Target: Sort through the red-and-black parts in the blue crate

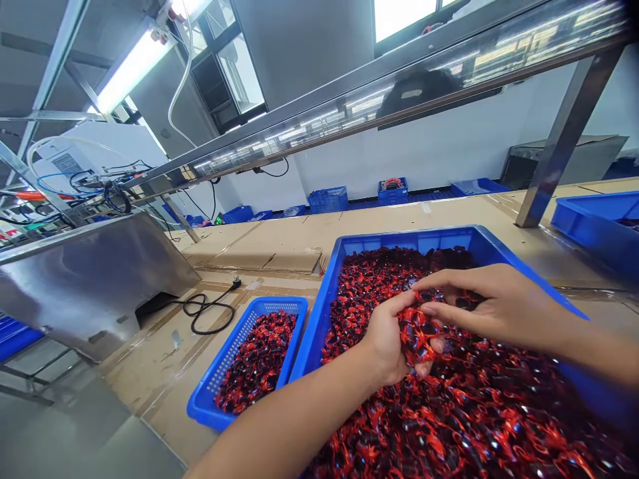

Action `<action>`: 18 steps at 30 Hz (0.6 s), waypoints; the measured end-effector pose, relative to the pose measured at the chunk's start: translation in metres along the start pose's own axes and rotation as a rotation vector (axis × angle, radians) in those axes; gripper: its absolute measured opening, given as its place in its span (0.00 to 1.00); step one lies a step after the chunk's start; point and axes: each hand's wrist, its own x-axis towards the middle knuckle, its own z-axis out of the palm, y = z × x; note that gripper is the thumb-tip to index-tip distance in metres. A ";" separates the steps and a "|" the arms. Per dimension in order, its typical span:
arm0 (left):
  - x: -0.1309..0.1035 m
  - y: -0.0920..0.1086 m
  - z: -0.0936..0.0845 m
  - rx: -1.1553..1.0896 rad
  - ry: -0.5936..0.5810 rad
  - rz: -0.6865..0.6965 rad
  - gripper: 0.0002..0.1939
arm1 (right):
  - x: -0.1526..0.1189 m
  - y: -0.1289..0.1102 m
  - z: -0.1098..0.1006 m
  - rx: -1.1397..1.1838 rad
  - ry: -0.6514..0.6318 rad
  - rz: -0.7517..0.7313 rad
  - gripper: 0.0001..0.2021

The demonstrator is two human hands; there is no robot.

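A large blue bin is filled with small black parts with red wires. Over the heap, my left hand is cupped with its palm up, holding a small pile of these parts. My right hand reaches in from the right, its fingers curved over that pile and its thumb near the left fingertips. Whether the right fingers grip a part is hard to make out. Left of the bin stands a smaller blue basket with perforated sides, holding more of the same parts.
A black cable with a plug lies on the cardboard-covered table. A metal housing stands at the left. A steel post carries a rail across the table. Another blue bin is at the right edge.
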 end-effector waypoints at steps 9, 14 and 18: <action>-0.005 0.006 0.002 -0.117 -0.021 0.035 0.20 | 0.012 0.008 -0.002 0.899 0.019 0.692 0.25; -0.002 0.005 0.002 -0.081 0.074 0.012 0.22 | 0.012 0.017 -0.001 1.019 -0.027 0.772 0.21; -0.003 0.005 0.006 -0.086 0.176 0.062 0.20 | 0.005 0.025 0.008 0.987 -0.180 0.746 0.18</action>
